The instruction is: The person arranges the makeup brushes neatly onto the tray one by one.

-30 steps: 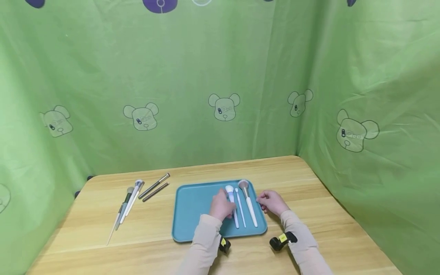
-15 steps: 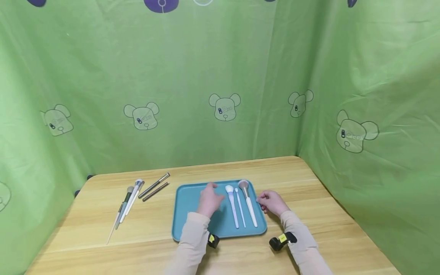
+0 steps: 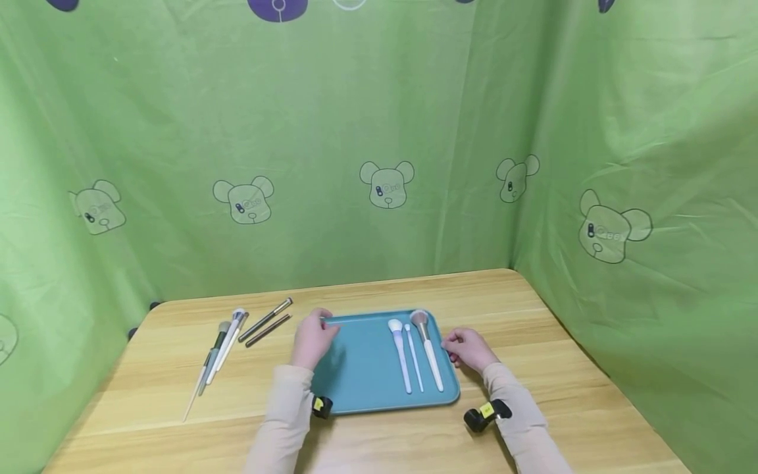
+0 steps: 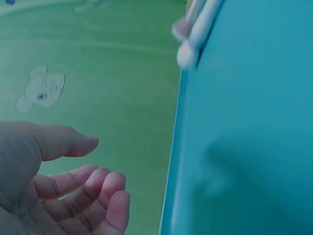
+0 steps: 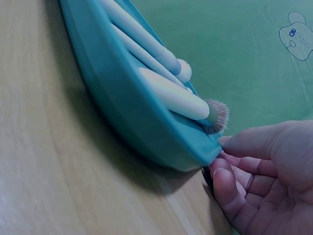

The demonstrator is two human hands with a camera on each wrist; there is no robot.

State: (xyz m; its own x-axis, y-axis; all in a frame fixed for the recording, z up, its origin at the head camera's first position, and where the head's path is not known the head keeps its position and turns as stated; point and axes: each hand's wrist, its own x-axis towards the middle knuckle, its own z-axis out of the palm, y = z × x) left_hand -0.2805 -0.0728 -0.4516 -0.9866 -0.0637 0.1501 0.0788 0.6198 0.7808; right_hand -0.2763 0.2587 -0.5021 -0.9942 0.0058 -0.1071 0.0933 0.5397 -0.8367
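Observation:
A teal tray (image 3: 361, 372) lies on the table with three makeup brushes side by side in its right part: a white one with a pale head (image 3: 400, 352), a thin white one (image 3: 414, 359) and a large fluffy one (image 3: 429, 349). My left hand (image 3: 314, 341) hovers over the tray's left edge, holding nothing; the left wrist view shows its fingers (image 4: 115, 188) loosely curved, thumb apart. At the right rim, my right hand (image 3: 472, 350) pinches the tray, thumb on the edge and fingers bent below it in the right wrist view.
Left of the tray, several more makeup brushes (image 3: 220, 349) lie in an overlapping row on the wooden table (image 3: 148, 388). Two dark sticks, a brush (image 3: 265, 320) and a slim one (image 3: 268, 331), lie between them and my left hand. A green curtain (image 3: 320, 250) hangs behind.
My left hand has left the pale-headed white brush, which stays lying in the tray, and has moved left across to the tray's left edge. The right hand has stayed at the right rim.

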